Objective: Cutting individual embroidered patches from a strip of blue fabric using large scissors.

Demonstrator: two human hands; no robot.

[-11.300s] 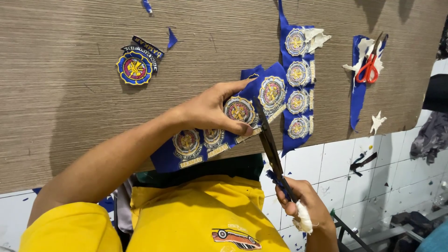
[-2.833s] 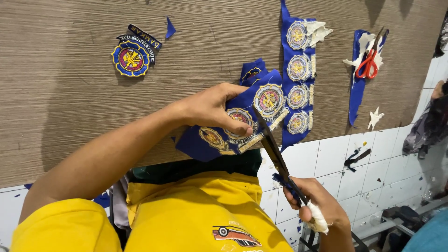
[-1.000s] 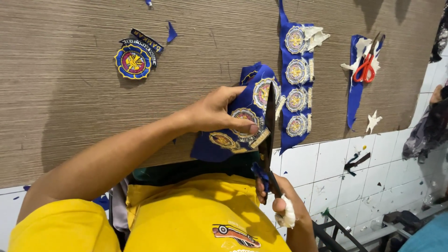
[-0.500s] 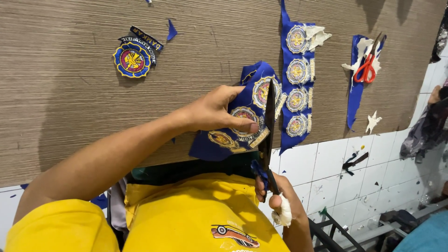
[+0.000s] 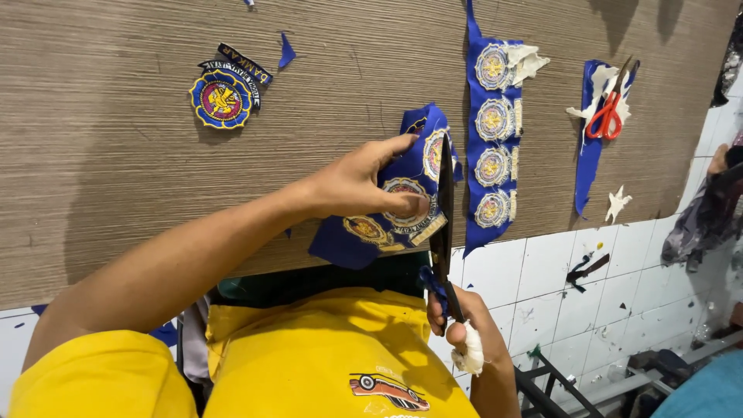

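Head view: left hand (image 5: 364, 186) pinches blue badge strip (image 5: 387, 224); right hand (image 5: 464, 325) grip wrapped round black scissors (image 5: 443, 209)

Bright, even light falls on my work from above and somewhat behind me; my left arm (image 5: 193, 255) throws a soft, broad shadow across the woven tabletop (image 5: 116, 178); darker shadows sit along the top right edge; the picture is sharp at the centre, with no glare; the tiled floor (image 5: 542, 271) bends slightly toward the edges.
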